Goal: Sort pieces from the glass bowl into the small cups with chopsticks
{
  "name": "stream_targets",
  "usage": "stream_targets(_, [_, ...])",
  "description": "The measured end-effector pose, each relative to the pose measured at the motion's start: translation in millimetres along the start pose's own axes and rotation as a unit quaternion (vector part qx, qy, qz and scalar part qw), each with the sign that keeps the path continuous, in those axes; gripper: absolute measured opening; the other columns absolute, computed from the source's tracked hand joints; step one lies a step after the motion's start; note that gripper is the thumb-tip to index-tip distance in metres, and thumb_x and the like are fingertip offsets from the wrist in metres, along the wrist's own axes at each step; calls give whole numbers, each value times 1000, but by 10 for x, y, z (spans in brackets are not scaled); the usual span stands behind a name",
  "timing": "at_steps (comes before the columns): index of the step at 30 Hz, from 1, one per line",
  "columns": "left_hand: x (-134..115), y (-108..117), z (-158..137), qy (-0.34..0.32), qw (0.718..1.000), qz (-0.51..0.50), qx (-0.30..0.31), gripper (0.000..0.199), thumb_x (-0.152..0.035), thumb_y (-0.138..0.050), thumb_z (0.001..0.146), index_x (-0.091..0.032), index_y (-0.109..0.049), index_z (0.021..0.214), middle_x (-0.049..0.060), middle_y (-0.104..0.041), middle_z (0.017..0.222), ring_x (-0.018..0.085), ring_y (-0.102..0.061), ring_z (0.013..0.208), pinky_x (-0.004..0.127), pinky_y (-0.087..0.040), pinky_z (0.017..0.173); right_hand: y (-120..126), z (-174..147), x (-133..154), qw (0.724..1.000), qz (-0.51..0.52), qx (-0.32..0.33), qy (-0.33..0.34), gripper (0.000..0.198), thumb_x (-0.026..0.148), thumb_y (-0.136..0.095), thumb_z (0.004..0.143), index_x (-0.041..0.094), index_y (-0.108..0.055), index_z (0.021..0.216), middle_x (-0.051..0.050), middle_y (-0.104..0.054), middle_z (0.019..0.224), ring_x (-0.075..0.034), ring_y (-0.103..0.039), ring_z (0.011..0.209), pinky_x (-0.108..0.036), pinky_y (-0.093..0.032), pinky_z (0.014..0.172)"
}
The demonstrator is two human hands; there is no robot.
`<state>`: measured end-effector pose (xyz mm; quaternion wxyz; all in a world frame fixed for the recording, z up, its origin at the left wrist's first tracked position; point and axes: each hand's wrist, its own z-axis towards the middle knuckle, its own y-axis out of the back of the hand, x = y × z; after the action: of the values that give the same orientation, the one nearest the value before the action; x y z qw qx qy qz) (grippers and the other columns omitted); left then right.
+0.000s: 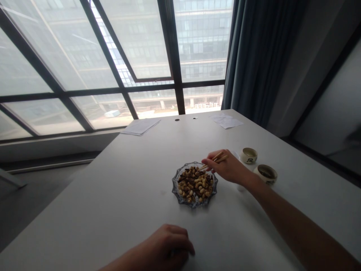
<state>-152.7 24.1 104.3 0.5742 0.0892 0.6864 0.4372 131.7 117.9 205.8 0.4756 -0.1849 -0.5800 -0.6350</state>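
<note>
My right hand is closed around a pair of wooden chopsticks. Their tips reach the far right part of a scalloped clear glass plate. Peanuts in their shells, mixed with dark seeds and other small nuts, fill that plate. Whether the tips pinch a piece is too small to tell. Nearer to me, my left hand rests on the white table with its fingers curled in, and no object shows in it. Its palm side is hidden.
Two cream bowls with dark markings, a far bowl and a near bowl, stand right of my right hand. Something clear is partly hidden beside them. Paper sheets and more papers lie along the table's far side, before the windows.
</note>
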Motion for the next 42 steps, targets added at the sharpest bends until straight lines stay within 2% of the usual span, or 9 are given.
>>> stream_targets(4, [-2, 0, 4, 3, 1000, 3, 2, 29, -12, -57, 88, -24, -75, 109, 5, -72, 92, 17, -68, 81, 22, -49, 77, -13, -22, 28, 999, -42, -13, 21, 41, 42, -63, 98, 16, -69, 68, -7, -77, 68, -20, -72, 63, -26, -46, 56])
stream_targets(11, [-12, 1, 2, 2, 1000, 2, 0, 29, -11, -58, 88, -24, -75, 108, 5, -73, 92, 17, -69, 81, 22, -50, 77, -75, -5, -7, 998, -51, -17, 27, 37, 42, -63, 98, 16, -72, 73, -6, -76, 67, -19, -69, 65, -25, -46, 58])
stream_targets(18, [-22, 8, 6, 0, 1000, -1, 3, 28, -12, -57, 90, -23, -75, 108, 6, -73, 92, 17, -69, 81, 22, -50, 76, -57, -22, 20, 997, -62, -15, 37, 45, 38, -58, 101, 17, -60, 61, -5, -71, 62, -18, -68, 61, -24, -44, 56])
stream_targets(28, [-9, 7, -5, -4, 1000, 10, 8, 24, -18, -56, 95, -23, -73, 110, 7, -73, 94, 18, -69, 82, 23, -51, 78, 217, -168, 238, 998, -63, -9, 8, 42, 46, -57, 102, 20, -68, 70, -5, -76, 69, -21, -74, 66, -26, -47, 53])
stream_targets(35, [7, -2, -1, 0, 1000, 15, 6, 27, -13, -56, 91, -24, -73, 109, 6, -73, 93, 17, -69, 82, 22, -50, 79, 131, -105, 131, 996, -80, 18, 30, 38, 44, -61, 100, 17, -77, 78, -5, -76, 70, -19, -69, 63, -27, -47, 56])
stream_targets(42, [-8, 10, 6, -3, 1000, 11, 6, 28, -13, -56, 91, -24, -73, 110, 6, -72, 93, 17, -68, 81, 22, -50, 78, 60, -37, 12, 997, -65, 6, 39, 39, 44, -60, 99, 15, -75, 76, -4, -73, 65, -19, -69, 63, -26, -47, 59])
